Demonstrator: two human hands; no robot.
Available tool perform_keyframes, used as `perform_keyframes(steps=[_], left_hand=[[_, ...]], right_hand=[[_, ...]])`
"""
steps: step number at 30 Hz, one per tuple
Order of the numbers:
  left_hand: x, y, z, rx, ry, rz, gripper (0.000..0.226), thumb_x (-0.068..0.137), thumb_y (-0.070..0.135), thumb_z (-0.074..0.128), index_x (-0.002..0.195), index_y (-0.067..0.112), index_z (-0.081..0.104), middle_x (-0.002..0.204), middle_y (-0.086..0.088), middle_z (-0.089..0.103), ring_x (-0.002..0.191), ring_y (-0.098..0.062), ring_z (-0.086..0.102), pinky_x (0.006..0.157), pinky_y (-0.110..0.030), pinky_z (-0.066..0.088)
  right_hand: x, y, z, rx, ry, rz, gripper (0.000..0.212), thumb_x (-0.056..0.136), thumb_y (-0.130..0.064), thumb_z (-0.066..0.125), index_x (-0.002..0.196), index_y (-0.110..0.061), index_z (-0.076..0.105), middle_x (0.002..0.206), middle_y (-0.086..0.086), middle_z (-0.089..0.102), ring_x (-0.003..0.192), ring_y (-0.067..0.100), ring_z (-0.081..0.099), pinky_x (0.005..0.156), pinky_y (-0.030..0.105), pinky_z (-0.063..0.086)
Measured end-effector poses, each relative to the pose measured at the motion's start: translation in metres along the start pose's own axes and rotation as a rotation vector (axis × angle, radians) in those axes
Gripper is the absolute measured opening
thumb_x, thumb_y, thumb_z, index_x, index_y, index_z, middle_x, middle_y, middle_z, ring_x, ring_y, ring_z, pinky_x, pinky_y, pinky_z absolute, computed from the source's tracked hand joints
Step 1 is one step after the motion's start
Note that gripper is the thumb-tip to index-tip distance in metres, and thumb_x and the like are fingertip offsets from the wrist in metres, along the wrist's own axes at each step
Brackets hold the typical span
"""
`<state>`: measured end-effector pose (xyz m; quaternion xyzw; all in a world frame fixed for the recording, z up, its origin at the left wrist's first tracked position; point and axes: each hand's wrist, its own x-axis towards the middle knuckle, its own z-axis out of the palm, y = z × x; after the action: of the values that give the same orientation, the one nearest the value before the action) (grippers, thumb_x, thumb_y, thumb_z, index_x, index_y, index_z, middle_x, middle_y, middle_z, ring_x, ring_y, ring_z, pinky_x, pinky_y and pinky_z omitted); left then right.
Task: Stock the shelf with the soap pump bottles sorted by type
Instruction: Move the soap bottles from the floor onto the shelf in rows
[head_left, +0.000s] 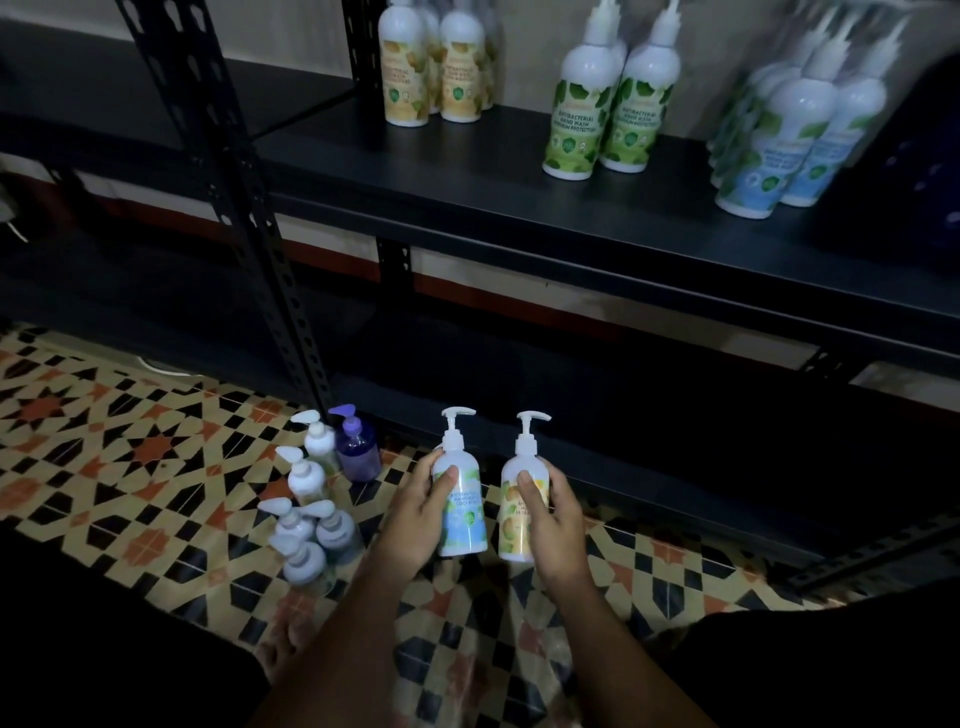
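Left hand (415, 512) grips a blue-labelled pump bottle (460, 493); right hand (553, 517) grips a yellow-labelled pump bottle (522, 499), both upright above the patterned tile floor (130, 441). On the black shelf (467, 208) stand grouped yellow-labelled bottles (431, 67), green-labelled bottles (608, 98) and blue-labelled bottles (795, 124). A purple bottle (357, 447) and pale bottles (311, 509) stand clustered on the floor.

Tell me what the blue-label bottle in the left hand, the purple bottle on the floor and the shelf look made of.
Blue-label bottle: likely opaque white plastic, smooth with a soft sheen, under a printed label.
Purple bottle: probably translucent tinted plastic; its body looks see-through.
Shelf: apparently dark painted metal, matte, with punched slotted uprights; the deck material itself is uncertain.
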<state>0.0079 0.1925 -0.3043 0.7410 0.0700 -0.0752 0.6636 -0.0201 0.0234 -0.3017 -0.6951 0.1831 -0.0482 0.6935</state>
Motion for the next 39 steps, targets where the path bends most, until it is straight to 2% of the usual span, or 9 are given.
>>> perform_keyframes(steps=[3,7,10,13,21,27,32,36,39], left_hand=[[-0.007,0.006,0.008,-0.063,-0.037,-0.014,0.026,0.111,0.031,0.044,0.132,0.044,0.055,0.128,0.023,0.062,0.109,0.004,0.065,0.090,-0.016,0.049],[-0.013,0.015,0.015,-0.134,-0.057,0.024,0.042,0.099,0.027,0.069,0.137,0.032,0.052,0.118,0.012,0.068,0.095,0.005,0.069,0.075,-0.015,0.054],[-0.008,0.018,0.015,-0.084,-0.013,0.093,0.057,0.086,0.026,0.085,0.132,0.036,0.053,0.107,0.011,0.072,0.095,-0.006,0.071,0.079,-0.024,0.058],[-0.001,0.027,0.014,-0.095,0.002,0.119,0.057,0.084,0.024,0.087,0.126,0.041,0.054,0.099,0.013,0.072,0.093,-0.014,0.073,0.082,-0.037,0.061],[0.008,0.088,0.019,-0.169,-0.039,0.244,0.053,0.080,0.015,0.090,0.122,0.025,0.060,0.104,0.001,0.075,0.094,-0.016,0.074,0.076,-0.024,0.058],[0.016,0.174,0.011,-0.207,-0.096,0.427,0.038,0.080,0.013,0.089,0.112,0.016,0.067,0.094,-0.003,0.076,0.085,-0.016,0.072,0.073,-0.027,0.058],[0.031,0.246,-0.001,-0.226,-0.003,0.594,0.047,0.071,0.024,0.090,0.113,0.018,0.069,0.096,-0.001,0.077,0.085,-0.015,0.072,0.078,-0.032,0.060],[0.050,0.288,-0.022,-0.161,0.138,0.714,0.057,0.066,0.044,0.093,0.114,0.021,0.073,0.104,-0.009,0.077,0.094,-0.029,0.075,0.088,-0.053,0.062],[0.062,0.311,-0.041,-0.093,0.210,0.768,0.054,0.066,0.045,0.094,0.112,0.025,0.075,0.100,-0.002,0.078,0.093,-0.024,0.076,0.087,-0.052,0.062]], right_hand=[[-0.004,-0.001,0.003,0.015,-0.002,0.006,0.036,0.103,-0.039,0.058,0.137,-0.032,0.058,0.127,-0.010,0.068,0.121,0.011,0.063,0.106,0.036,0.050],[-0.006,-0.002,0.004,-0.014,-0.011,-0.015,0.048,0.096,-0.049,0.065,0.141,-0.035,0.055,0.129,-0.011,0.066,0.119,0.008,0.063,0.107,0.042,0.051],[-0.007,-0.011,0.002,-0.035,-0.008,-0.075,0.050,0.094,-0.038,0.071,0.141,-0.032,0.054,0.125,-0.015,0.066,0.109,-0.004,0.063,0.093,0.020,0.052],[-0.008,-0.021,0.001,-0.050,0.020,-0.139,0.051,0.091,-0.033,0.076,0.137,-0.033,0.055,0.121,-0.013,0.067,0.107,0.000,0.064,0.087,0.018,0.051],[-0.011,-0.073,0.000,-0.056,0.072,-0.352,0.047,0.090,-0.026,0.078,0.129,-0.038,0.055,0.108,-0.024,0.067,0.097,0.004,0.067,0.079,0.018,0.054],[-0.007,-0.152,0.008,-0.026,0.100,-0.575,0.047,0.088,-0.030,0.077,0.131,-0.033,0.057,0.107,-0.016,0.070,0.094,0.011,0.071,0.076,0.025,0.058],[0.007,-0.221,0.016,-0.010,0.080,-0.713,0.049,0.089,-0.026,0.079,0.131,-0.030,0.055,0.103,-0.015,0.072,0.088,0.007,0.070,0.075,0.018,0.054],[0.024,-0.268,0.029,-0.049,0.038,-0.782,0.053,0.090,-0.033,0.077,0.134,-0.032,0.047,0.110,-0.009,0.070,0.095,0.009,0.068,0.080,0.024,0.055],[0.037,-0.296,0.041,-0.077,0.016,-0.813,0.052,0.091,-0.034,0.077,0.132,-0.035,0.046,0.111,-0.008,0.068,0.095,0.009,0.067,0.080,0.024,0.055]])
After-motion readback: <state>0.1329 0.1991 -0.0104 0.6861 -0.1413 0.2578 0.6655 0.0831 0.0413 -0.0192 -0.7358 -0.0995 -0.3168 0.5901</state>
